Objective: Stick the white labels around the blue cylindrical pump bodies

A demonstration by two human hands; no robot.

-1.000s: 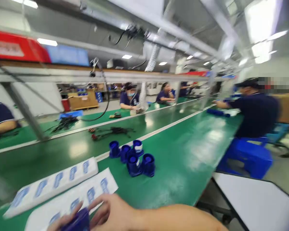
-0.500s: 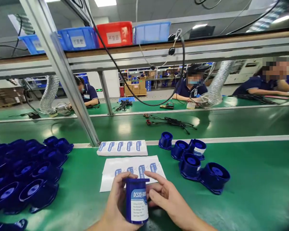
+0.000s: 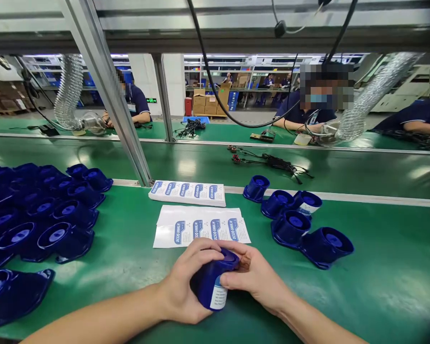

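Note:
A dark blue round housing (image 3: 205,286) with a white and blue label (image 3: 219,295) on its side is held between both hands, tilted, low in the middle. My left hand (image 3: 186,282) wraps round its left side and top. My right hand (image 3: 252,274) grips its right side, the thumb pressed on the label's upper part and the fingers behind the rim. Just beyond the hands lies a label sheet (image 3: 168,234) with blue-printed labels. Behind that is a thicker stack of label sheets (image 3: 186,193).
Many blue housings (image 3: 68,234) crowd the left of the green table. Several more (image 3: 327,246) stand at the right, at least one labelled. A metal post (image 3: 109,91) rises behind the stack. Cables (image 3: 279,165) lie farther back; co-workers (image 3: 313,112) sit opposite.
The view has tipped down. The housing has turned and tilted in my left hand, and my right hand has closed on it, its thumb now on the label.

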